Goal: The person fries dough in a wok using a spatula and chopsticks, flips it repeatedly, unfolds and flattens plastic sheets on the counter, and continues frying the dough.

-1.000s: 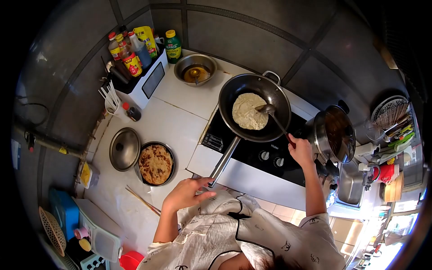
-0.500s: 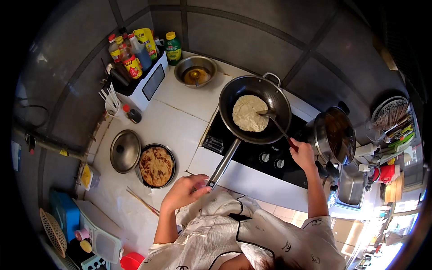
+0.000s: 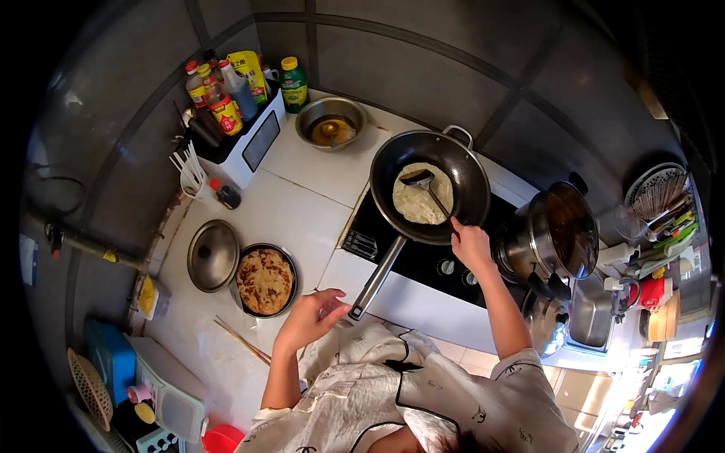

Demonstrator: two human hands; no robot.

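A pale round flatbread (image 3: 420, 204) lies in the dark wok (image 3: 470, 181) on the black cooktop. My right hand (image 3: 473, 248) is closed around the handle of a spatula (image 3: 418, 178), whose dark metal head rests over the upper left part of the bread. Just left of the end of the wok's long metal handle, my left hand (image 3: 311, 317) is open with its fingers loosely bent and holds nothing. A browned flatbread (image 3: 264, 281) sits in a round dark pan on the left counter. A metal lid (image 3: 212, 255) leans beside that pan.
A metal bowl (image 3: 331, 112) with oily liquid and a ladle stands at the back. Sauce bottles (image 3: 225, 109) fill a rack at the left. Chopsticks (image 3: 240, 338) lie near the front edge. A large steel pot (image 3: 541, 226) is right of the wok, beside the sink (image 3: 591, 317).
My right hand has moved left, carrying the spatula head from the bread's right edge to its upper left. My left hand stays near the wok handle's end.
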